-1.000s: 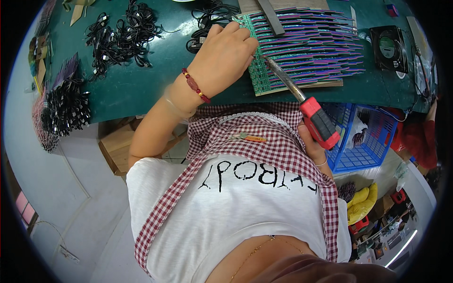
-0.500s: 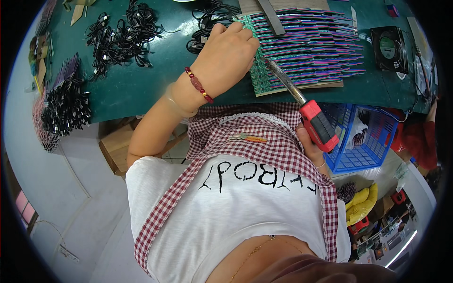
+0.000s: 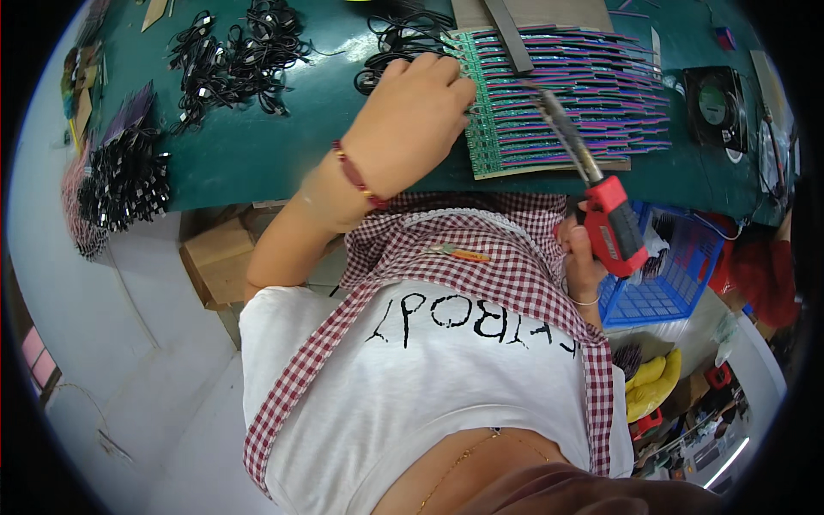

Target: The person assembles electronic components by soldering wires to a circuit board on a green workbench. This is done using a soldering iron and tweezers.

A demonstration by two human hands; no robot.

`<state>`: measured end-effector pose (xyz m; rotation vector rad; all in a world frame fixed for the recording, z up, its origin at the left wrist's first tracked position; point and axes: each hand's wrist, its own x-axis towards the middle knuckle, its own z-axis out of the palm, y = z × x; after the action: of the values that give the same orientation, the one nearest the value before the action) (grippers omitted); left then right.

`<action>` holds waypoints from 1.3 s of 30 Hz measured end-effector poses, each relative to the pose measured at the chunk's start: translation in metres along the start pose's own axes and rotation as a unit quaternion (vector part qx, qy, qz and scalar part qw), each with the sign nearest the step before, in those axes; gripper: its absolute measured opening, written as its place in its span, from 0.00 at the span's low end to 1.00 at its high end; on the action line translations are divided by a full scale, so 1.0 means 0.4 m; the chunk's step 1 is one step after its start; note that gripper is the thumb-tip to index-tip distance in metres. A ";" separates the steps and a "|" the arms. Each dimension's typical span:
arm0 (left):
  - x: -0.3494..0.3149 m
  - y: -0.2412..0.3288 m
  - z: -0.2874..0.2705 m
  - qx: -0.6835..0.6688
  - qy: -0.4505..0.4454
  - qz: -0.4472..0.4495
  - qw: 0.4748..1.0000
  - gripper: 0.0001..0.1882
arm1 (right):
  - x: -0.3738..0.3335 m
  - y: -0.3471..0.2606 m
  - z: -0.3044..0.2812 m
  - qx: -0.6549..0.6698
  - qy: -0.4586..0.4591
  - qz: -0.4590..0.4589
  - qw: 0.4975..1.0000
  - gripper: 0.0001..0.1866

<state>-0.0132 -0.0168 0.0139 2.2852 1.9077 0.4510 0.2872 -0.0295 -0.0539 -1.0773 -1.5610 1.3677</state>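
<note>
My right hand [image 3: 582, 262] is wrapped round the handle of a red and black soldering iron [image 3: 616, 225]. Its metal barrel points up and left, and the tip hovers over flat multicoloured wires [image 3: 592, 107]. Those wires run rightward in rows from a panel of small green circuit boards [image 3: 487, 154]. At the panel's left edge my left hand [image 3: 419, 120] is closed, back of the hand up, fingertips curled down out of sight. What it pinches is hidden. A dark grey metal bar [image 3: 510, 39] lies across the top rows of wires.
Black cables [image 3: 240, 64] lie heaped on the green table [image 3: 318, 112], with another bunch [image 3: 399, 39] beyond my left hand. More cables [image 3: 129, 180] hang off the left edge. A black fan-like device [image 3: 714, 107] stands at the right. Below the table edge is a blue crate [image 3: 657, 296].
The soldering iron has swung right, its tip leaving the circuit boards for the wires. My left hand stays by the panel's left edge. The whole view has shifted slightly.
</note>
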 end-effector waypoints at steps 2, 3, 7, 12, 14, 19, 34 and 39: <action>-0.011 -0.042 -0.050 -0.167 0.024 -0.042 0.985 0.08 | 0.036 -0.048 0.018 0.031 0.007 0.020 0.999 0.17; -0.027 -0.099 -0.047 -0.108 0.118 -0.070 0.985 0.09 | 0.051 -0.056 0.023 0.092 0.019 0.011 0.996 0.17; -0.145 -0.318 -0.019 0.247 0.060 -0.257 0.932 0.09 | 0.082 -0.082 0.023 0.153 0.025 -0.006 0.988 0.16; -0.175 -0.331 -0.014 0.173 0.032 -0.211 0.961 0.06 | 0.087 -0.083 0.025 0.167 0.029 -0.008 0.986 0.16; -0.168 -0.305 -0.018 0.019 0.091 -0.186 0.978 0.05 | 0.089 -0.078 0.023 0.161 0.034 -0.012 0.986 0.16; -0.136 -0.262 -0.060 -0.173 0.291 -0.100 0.936 0.06 | 0.103 -0.097 0.027 0.165 0.030 -0.015 0.986 0.16; -0.062 0.088 -0.030 -0.626 0.035 -0.228 0.745 0.14 | 0.170 -0.247 0.191 0.138 0.010 0.033 0.990 0.19; -0.064 0.129 -0.022 -0.548 -0.018 -0.217 0.808 0.08 | 0.173 -0.222 0.198 0.111 -0.094 0.081 0.986 0.19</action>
<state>0.0286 -0.0525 0.0332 1.0628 1.4238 1.0578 0.1809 0.0040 0.0267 -0.9777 -1.4341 1.7526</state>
